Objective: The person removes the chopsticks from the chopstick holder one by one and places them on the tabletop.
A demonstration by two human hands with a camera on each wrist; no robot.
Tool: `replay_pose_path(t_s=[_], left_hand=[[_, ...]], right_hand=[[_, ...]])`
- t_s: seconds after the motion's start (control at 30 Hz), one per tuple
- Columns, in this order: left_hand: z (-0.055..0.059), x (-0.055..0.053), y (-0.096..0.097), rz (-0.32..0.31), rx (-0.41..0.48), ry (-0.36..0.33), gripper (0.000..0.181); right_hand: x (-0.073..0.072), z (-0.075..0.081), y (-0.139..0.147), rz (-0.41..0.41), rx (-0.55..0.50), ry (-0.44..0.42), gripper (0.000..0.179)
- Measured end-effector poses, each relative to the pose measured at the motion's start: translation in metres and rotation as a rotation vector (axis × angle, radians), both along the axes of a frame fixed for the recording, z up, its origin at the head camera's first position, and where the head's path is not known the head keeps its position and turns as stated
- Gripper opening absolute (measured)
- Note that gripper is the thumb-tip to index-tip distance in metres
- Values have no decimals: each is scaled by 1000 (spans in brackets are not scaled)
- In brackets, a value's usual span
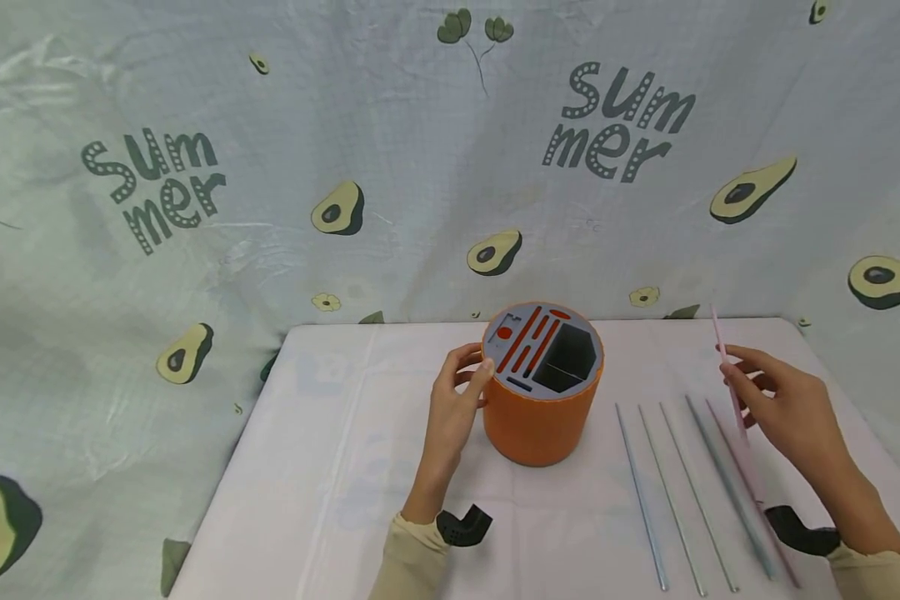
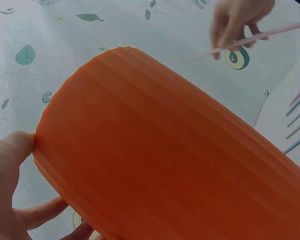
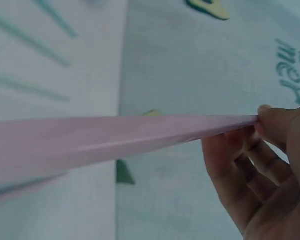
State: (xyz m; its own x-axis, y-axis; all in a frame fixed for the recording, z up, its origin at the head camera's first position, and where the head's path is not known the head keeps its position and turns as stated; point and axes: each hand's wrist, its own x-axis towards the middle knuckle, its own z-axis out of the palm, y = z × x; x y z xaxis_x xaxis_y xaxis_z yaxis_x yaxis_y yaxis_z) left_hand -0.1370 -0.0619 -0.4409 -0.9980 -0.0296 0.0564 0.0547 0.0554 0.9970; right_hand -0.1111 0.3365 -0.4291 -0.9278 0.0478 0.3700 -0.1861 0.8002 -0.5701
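An orange round desk organizer (image 1: 537,425) with a grey slotted top stands upright on the table. My left hand (image 1: 456,400) grips its left side, the thumb at the top rim and the fingers bent against the wall. In the left wrist view the ribbed orange wall (image 2: 155,140) fills most of the picture. Off to the right, my right hand (image 1: 783,400) pinches a long thin pink stick (image 1: 729,375) between thumb and fingertips and holds it up above the table. The same pink stick (image 3: 140,137) runs across the right wrist view, its far end at the fingertips.
Right of the organizer several long thin sticks lie side by side on the white table (image 1: 345,467): a blue one (image 1: 641,500), pale green ones (image 1: 671,500), a thicker grey-blue one (image 1: 731,487) and another pink one (image 1: 783,562). An avocado-print cloth (image 1: 405,167) hangs behind the table.
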Motion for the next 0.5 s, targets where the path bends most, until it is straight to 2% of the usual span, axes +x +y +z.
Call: replay_pose_path(t_s=[0.13,0.23,0.37,0.5], left_hand=[[-1,0,0,-1,5,19,43],[-1,0,0,1,6,24,41],[0,0,0,-3,5,18,41],[1,0,-3,-23,-5,10,43]], right_hand=[[3,-17,20,6,101,-151,41],[7,-29,34,-22,151,-249,43],[12,-46,48,-58,191,-377,44],[16,-59,57,-30,216,-499,45]])
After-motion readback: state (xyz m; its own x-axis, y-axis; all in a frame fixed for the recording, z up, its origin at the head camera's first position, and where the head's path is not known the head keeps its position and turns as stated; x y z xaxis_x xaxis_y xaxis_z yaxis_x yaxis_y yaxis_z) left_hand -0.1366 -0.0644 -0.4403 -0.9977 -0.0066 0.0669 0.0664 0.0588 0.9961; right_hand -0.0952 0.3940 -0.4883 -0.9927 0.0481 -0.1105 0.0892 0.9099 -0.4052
